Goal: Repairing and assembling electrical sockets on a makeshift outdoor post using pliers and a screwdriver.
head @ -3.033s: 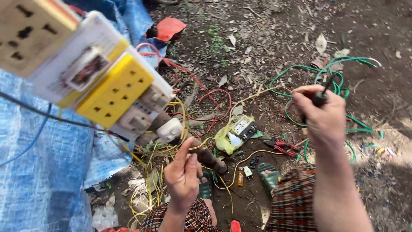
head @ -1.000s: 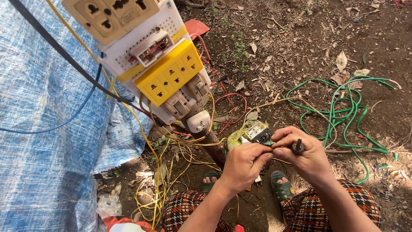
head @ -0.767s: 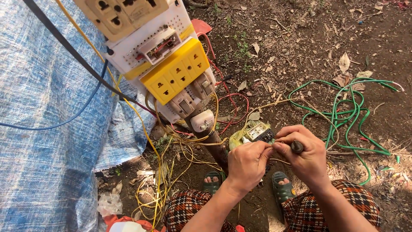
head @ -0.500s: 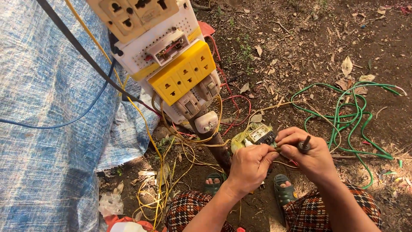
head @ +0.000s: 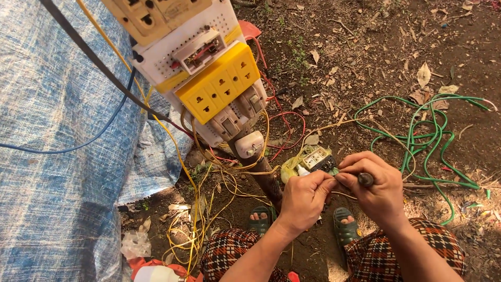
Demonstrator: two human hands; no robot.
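Note:
My left hand (head: pixel 304 200) and my right hand (head: pixel 377 186) meet over the dirt, fingertips touching. The left pinches a thin wire end between thumb and forefinger. My right hand is closed around a dark-handled tool (head: pixel 365 179), its butt end showing above the fist and its tip at the wire. Just behind the hands lies a small yellow-green electrical device (head: pixel 313 160) on the ground. A post (head: pixel 263 175) carrying a yellow socket block (head: pixel 219 89) and white switch boxes stands left of my hands.
A blue tarp (head: pixel 57 146) covers the left side. Tangled yellow wires (head: pixel 201 209) hang by the post, red wire (head: pixel 284 122) loops behind it, and green cable (head: pixel 430 138) coils at right. My sandalled feet (head: pixel 344 225) and checked trousers are below.
Three seconds ago my hands were apart, the right raised by the green cable. They came together in front of the device and have stayed joined on the wire since.

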